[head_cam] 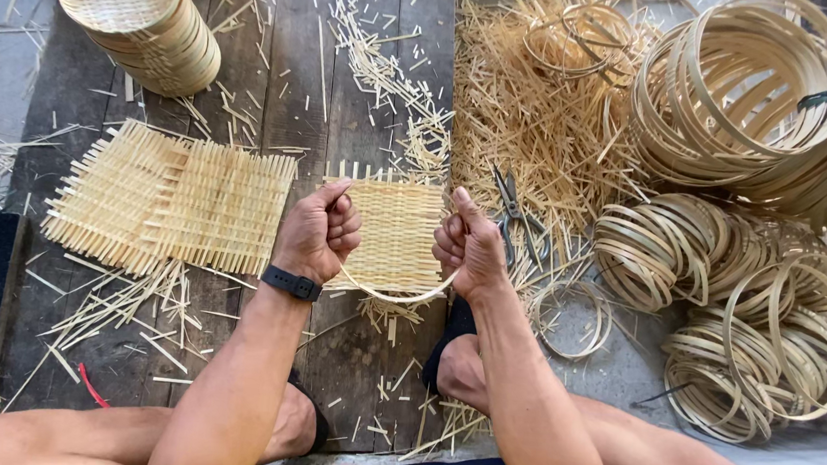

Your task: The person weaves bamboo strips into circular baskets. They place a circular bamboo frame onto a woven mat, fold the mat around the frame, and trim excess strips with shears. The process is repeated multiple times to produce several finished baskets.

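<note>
I hold a small square woven bamboo mat [396, 231] above the wooden boards. My left hand [318, 232] grips its left edge with fingers curled; a black band sits on that wrist. My right hand [467, 247] grips the right edge. A thin bamboo ring [391, 295] curves under the mat between both hands, and both hands pinch it against the mat. My knees and feet show below.
Woven mats [170, 202] lie to the left. Stacked round bamboo baskets [145, 15] stand at the back left. Scissors [512, 203] rest right of my right hand. Bundles of bamboo rings [739, 91] and a heap of bamboo splinters [532, 104] fill the right side.
</note>
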